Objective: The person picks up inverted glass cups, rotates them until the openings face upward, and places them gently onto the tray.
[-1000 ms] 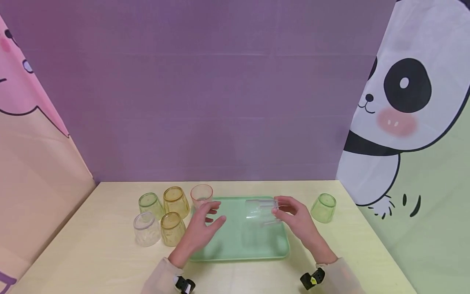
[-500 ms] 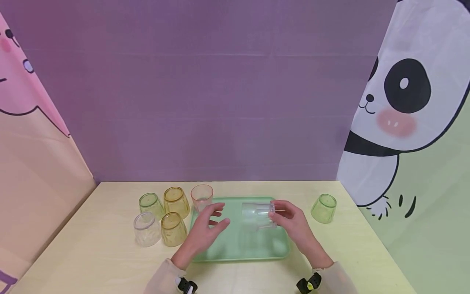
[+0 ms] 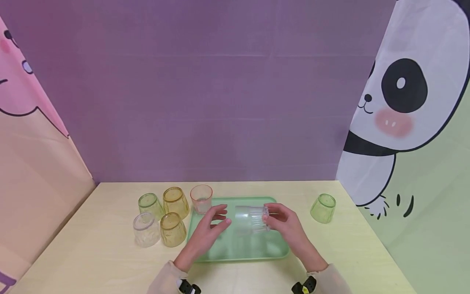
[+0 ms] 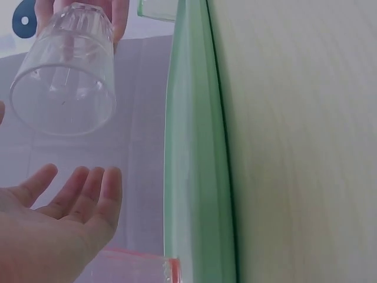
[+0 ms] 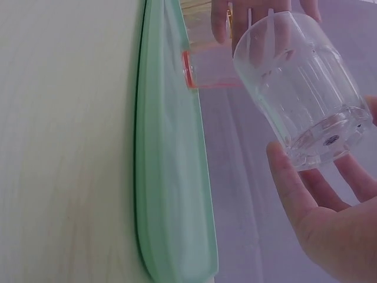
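Observation:
My right hand [image 3: 288, 226] grips a clear drinking glass [image 3: 244, 218] by its base end. The glass lies sideways in the air over a light green tray [image 3: 253, 252], its mouth turned to the left. Facing that mouth is my left hand [image 3: 205, 234], fingers spread and relaxed, holding nothing. In the left wrist view a gap shows between the left fingertips [image 4: 112, 177] and the glass rim. The right wrist view shows the right fingers and thumb around the glass's thick bottom. A red-rimmed clear glass [image 3: 201, 200] stands mouth up at the tray's back left corner.
Left of the tray, several upside-down glasses stand close together: a green one [image 3: 150, 206], two amber ones [image 3: 176, 203] and a clear one [image 3: 146, 230]. Another green glass [image 3: 323, 208] stands to the right. A purple backdrop [image 3: 220, 102] rises behind the pale table [image 3: 92, 253].
My right hand has carried the clear glass left and slightly nearer to me. The left hand has shifted a little to the right, so the gap between them has narrowed.

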Demonstrator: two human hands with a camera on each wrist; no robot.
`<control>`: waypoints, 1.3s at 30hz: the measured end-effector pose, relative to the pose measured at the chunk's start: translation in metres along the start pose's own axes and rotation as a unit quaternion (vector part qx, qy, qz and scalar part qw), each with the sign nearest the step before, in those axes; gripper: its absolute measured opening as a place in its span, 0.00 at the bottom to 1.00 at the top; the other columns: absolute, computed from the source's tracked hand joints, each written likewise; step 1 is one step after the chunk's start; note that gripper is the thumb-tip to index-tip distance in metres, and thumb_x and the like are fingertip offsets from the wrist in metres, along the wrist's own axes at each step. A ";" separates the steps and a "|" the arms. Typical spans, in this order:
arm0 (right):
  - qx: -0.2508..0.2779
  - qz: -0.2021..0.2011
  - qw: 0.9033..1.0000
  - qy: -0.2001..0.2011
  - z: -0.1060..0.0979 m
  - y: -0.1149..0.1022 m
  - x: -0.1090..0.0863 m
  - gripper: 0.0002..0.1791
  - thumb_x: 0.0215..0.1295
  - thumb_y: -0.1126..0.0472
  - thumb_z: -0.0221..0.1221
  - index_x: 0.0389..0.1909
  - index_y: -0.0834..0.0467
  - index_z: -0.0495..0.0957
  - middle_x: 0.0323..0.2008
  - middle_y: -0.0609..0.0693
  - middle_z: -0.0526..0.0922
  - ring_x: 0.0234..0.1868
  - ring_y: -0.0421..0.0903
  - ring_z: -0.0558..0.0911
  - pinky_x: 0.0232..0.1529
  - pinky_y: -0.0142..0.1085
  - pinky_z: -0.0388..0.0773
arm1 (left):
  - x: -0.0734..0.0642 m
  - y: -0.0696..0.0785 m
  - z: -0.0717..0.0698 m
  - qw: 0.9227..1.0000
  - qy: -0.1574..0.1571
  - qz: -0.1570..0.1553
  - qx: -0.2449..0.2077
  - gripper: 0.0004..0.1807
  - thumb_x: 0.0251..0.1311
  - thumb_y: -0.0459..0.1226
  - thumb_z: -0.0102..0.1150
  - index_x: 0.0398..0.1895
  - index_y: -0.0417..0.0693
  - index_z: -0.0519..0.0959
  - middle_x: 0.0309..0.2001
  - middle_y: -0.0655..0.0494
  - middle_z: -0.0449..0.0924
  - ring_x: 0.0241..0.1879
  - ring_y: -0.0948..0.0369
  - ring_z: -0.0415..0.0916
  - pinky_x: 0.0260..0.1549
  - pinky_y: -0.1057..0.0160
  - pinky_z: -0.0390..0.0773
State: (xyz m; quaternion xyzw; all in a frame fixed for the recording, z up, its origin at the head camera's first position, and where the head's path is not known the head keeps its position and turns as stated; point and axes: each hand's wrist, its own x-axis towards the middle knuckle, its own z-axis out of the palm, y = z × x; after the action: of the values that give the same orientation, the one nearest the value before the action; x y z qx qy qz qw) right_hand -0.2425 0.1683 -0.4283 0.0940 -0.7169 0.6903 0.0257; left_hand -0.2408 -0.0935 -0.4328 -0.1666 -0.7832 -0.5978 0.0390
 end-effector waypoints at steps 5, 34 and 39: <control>-0.001 -0.001 1.000 -0.006 0.004 0.000 -0.001 0.21 0.64 0.66 0.67 0.57 0.66 0.79 0.48 0.58 0.83 0.45 0.45 0.84 0.44 0.37 0.84 | 0.000 0.001 0.001 0.998 -0.012 -0.004 -0.055 0.24 0.72 0.37 0.58 0.69 0.43 0.71 0.61 0.40 0.73 0.58 0.49 0.74 0.53 0.58 0.79; 0.024 0.013 0.999 -0.018 0.017 -0.001 -0.002 0.23 0.64 0.63 0.67 0.58 0.65 0.78 0.52 0.61 0.81 0.48 0.49 0.83 0.46 0.40 0.84 | -0.001 0.003 0.003 0.991 -0.059 -0.031 -0.120 0.30 0.70 0.37 0.58 0.72 0.39 0.65 0.61 0.36 0.70 0.59 0.46 0.71 0.49 0.60 0.81; 0.026 0.013 0.999 -0.026 0.017 -0.002 -0.002 0.22 0.65 0.62 0.66 0.58 0.65 0.78 0.52 0.60 0.81 0.48 0.49 0.83 0.46 0.39 0.84 | -0.002 0.006 0.001 0.989 -0.067 -0.033 -0.127 0.31 0.69 0.36 0.60 0.72 0.36 0.63 0.59 0.36 0.71 0.57 0.49 0.72 0.49 0.59 0.81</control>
State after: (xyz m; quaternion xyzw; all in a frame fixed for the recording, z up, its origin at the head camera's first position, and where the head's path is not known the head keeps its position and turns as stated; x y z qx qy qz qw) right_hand -0.2384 0.1512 -0.4272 0.1032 -0.7003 0.7064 -0.0039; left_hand -0.2373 -0.0915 -0.4279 -0.1836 -0.7071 -0.6806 -0.0547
